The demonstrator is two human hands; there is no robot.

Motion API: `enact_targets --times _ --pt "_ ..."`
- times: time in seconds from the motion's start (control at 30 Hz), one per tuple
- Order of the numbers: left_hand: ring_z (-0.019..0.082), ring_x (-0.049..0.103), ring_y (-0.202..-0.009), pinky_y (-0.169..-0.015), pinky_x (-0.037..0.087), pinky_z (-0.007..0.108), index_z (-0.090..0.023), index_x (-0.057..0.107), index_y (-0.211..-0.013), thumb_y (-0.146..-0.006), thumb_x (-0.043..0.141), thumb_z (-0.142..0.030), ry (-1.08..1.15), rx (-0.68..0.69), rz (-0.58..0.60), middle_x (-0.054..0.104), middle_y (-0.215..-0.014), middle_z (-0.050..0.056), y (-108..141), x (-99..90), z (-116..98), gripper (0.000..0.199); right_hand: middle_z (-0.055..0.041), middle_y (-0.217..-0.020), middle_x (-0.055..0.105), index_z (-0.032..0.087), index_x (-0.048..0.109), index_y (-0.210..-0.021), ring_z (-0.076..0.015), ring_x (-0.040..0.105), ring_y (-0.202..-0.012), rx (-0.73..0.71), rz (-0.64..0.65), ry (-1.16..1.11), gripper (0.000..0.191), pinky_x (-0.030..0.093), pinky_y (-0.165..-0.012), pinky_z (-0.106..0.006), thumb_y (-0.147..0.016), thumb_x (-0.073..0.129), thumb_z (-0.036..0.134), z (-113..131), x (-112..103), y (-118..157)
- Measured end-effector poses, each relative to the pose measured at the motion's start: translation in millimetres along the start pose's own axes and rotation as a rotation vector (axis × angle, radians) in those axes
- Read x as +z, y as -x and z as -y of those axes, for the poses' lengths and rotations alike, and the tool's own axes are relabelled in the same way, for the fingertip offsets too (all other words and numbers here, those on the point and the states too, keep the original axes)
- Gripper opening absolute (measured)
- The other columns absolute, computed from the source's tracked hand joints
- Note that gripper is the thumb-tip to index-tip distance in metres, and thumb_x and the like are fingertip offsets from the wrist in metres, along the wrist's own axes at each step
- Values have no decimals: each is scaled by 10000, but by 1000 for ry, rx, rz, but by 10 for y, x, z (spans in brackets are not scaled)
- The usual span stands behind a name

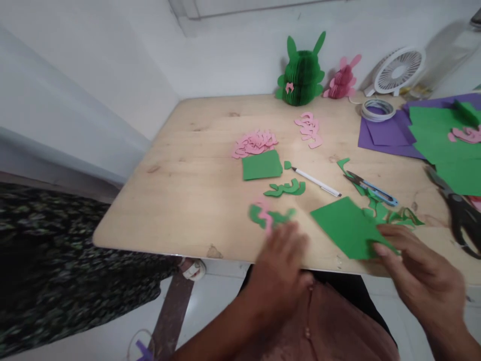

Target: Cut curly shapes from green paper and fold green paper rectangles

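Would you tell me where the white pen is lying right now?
In the head view, the white pen lies mid-table, right of the green paper square and left of the blue snips.

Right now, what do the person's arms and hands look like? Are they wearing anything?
Both hands are bare: the left hand and the right hand wear no gloves, and no rings or watch show. The forearms are bare too, with no sleeves in view. The left hand is blurred.

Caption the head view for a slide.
Right hand pinning a green paper sheet at the wooden table edge, left hand by small cut-outs.
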State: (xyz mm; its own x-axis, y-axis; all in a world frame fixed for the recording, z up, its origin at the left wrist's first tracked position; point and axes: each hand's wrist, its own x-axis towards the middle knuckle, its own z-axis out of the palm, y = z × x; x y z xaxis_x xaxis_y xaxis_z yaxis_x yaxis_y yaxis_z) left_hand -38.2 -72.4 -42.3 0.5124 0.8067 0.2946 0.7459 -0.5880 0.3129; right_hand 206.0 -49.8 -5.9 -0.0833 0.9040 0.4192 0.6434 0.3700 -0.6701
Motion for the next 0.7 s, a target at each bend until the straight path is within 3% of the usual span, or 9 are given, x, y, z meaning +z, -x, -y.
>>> enact_targets --times 0.03,0.07,0.1,0.23,0.33,0.53,0.7 --pt "275 382 -1360 -1110 330 466 -154 476 -1334 -900 468 -433 58 187 55 484 -1422 149 4 5 -71 516 -5 -834 698 312 676 -820 -246 662 -801 44 -66 -14 72 533 -751 -408 -829 638 251 19 -57 -4" --pt "255 374 -1366 -1127 305 462 -196 474 -1340 -910 447 -459 86 276 68 487 -1428 111 4 5 -125 505 -4 -808 702 326 690 -799 -255 667 -778 96 -150 -28 80 542 -756 -425 -812 655 256 40 -105 -9" --pt "262 358 -1375 -1135 281 483 -201 469 -1348 -908 437 -495 88 278 77 485 -1431 104 -3 1 -158 530 -9 -803 708 337 702 -788 -270 670 -779 149 -207 -55 82 542 -778 -450 -801 665 265 60 -141 -14" --pt "282 317 -1394 -1145 238 499 -155 421 -1392 -908 430 -519 37 140 194 443 -1461 122 -72 -12 -122 606 -16 -803 720 338 731 -760 -286 670 -780 289 -339 -116 43 528 -845 -492 -757 710 301 82 -165 16" --pt "284 319 -1393 -1142 228 498 -161 413 -1403 -913 406 -531 15 127 224 424 -1475 122 -109 -5 -54 613 -8 -852 728 322 734 -761 -264 671 -778 336 -352 -123 27 547 -773 -451 -753 717 302 44 -129 77" --pt "287 371 -1363 -1136 217 518 -152 444 -1381 -907 465 -455 -93 101 150 472 -1440 126 40 -34 49 563 1 -805 721 284 723 -733 -220 666 -734 313 -370 -178 41 547 -718 -382 -765 710 261 -8 -145 140" --pt "309 402 -1337 -1116 223 560 -134 493 -1331 -916 454 -310 -106 -12 61 514 -1395 157 93 -120 122 453 -22 -769 715 253 708 -674 -214 656 -699 340 -449 -170 87 532 -661 -361 -754 722 285 -57 -169 141"
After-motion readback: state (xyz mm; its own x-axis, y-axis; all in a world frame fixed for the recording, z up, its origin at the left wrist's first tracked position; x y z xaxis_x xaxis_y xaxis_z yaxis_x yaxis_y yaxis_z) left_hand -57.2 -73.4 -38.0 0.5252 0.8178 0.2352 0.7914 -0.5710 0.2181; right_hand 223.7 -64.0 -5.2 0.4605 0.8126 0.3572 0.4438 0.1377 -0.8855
